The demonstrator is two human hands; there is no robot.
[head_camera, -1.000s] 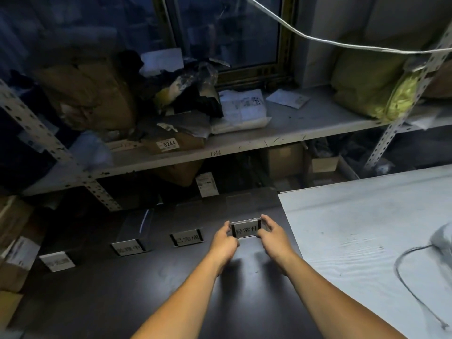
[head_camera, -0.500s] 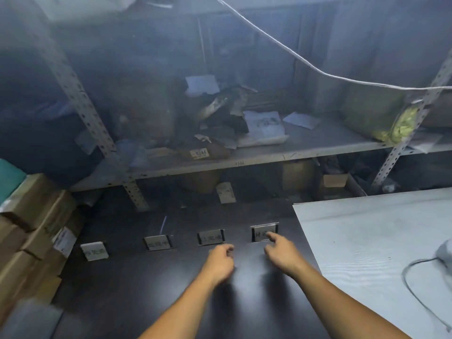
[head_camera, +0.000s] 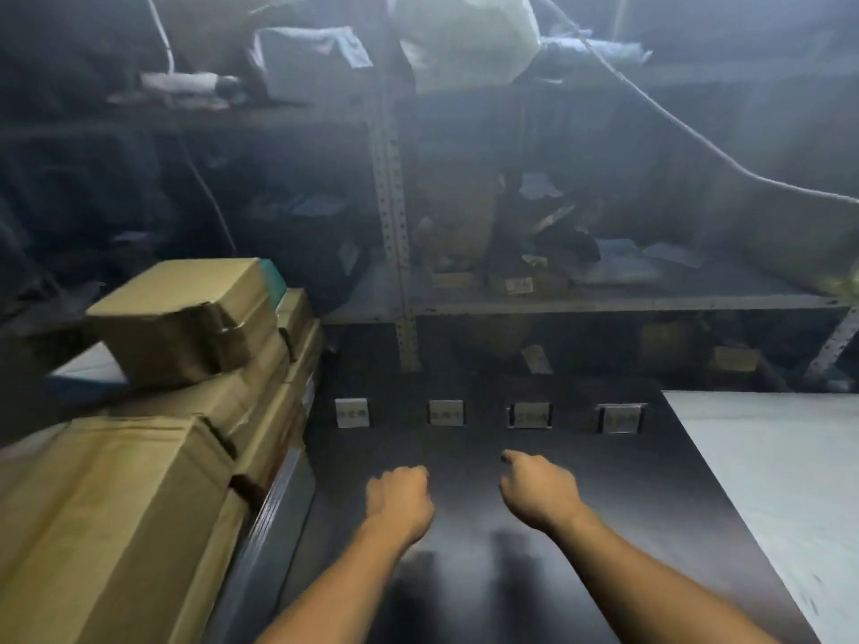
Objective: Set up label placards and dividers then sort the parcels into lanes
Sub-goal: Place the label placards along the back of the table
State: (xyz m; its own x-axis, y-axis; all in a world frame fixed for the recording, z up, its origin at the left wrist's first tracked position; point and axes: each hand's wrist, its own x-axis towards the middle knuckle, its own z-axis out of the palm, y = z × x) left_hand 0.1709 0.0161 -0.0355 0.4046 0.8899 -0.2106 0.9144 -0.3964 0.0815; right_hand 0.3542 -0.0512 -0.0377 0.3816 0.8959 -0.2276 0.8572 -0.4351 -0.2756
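Dim storeroom; a dark counter (head_camera: 474,574) in the foreground, a metal rack of slotted uprights (head_camera: 393,225) behind it, a pale cable (head_camera: 697,146) slung across the upper right. Item: four label placards along the far edge of the counter, evenly spaced left to right: first placard (head_camera: 352,412), second placard (head_camera: 446,412), third placard (head_camera: 528,415) and fourth placard (head_camera: 621,418); all upright, lettering too blurred to read, the two on the right apparently in framed holders. Placard step judged complete or nearly so. Item: dividers, none visible between the placards; the lanes in front of them hold nothing; this step and the sorting judged not yet done. Item: parcels, unsorted. A stack of cardboard boxes (head_camera: 153,457) stands at the left, just beside the counter, with a taped top box (head_camera: 186,318) set askew on it and something teal (head_camera: 274,276) behind; all closed, contents not visible. More parcels and paper-labelled packets lie loose on the rack shelf (head_camera: 604,302), details hazy. Item: a white board (head_camera: 767,457) on the right, adjoining the counter. Item: left hand (head_camera: 399,497), over the near-middle counter, curled into a fist, holding nothing. Item: right hand (head_camera: 534,490), just beside it, empty, forefinger out toward the placards, other fingers folded under; both hands well short of the placard row.
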